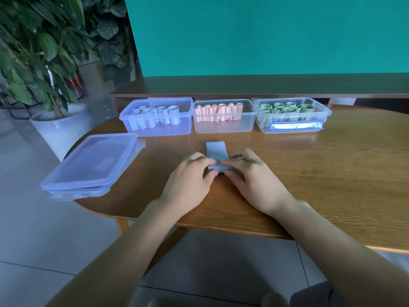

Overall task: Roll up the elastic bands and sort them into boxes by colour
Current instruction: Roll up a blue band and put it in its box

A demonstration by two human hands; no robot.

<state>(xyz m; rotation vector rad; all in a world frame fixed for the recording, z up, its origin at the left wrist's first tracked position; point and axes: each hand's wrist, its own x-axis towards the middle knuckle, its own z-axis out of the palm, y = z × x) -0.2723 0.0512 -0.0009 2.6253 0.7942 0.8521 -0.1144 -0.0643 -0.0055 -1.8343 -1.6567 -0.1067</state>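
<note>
While both forearms reached forward over the near edge of the wooden table, the left hand and the right hand met at a pale blue elastic band lying just in front of the pink-roll box. Each hand lay palm down with its wrist low on the tabletop. The fingers of both were curled, the thumbs and fingertips pinching the near, rolled end of the band from either side, so that a short roll sat between them. The unrolled rest of the band stretched flat away from the hands toward the pink-roll box.

Left of that box stood the blue-roll box, holding pale blue rolls, and right of it the green-roll box, holding green rolls; all three were open. Well to the left of the pink-roll box and nearer the person, a stack of clear lids lay at the table's edge.
</note>
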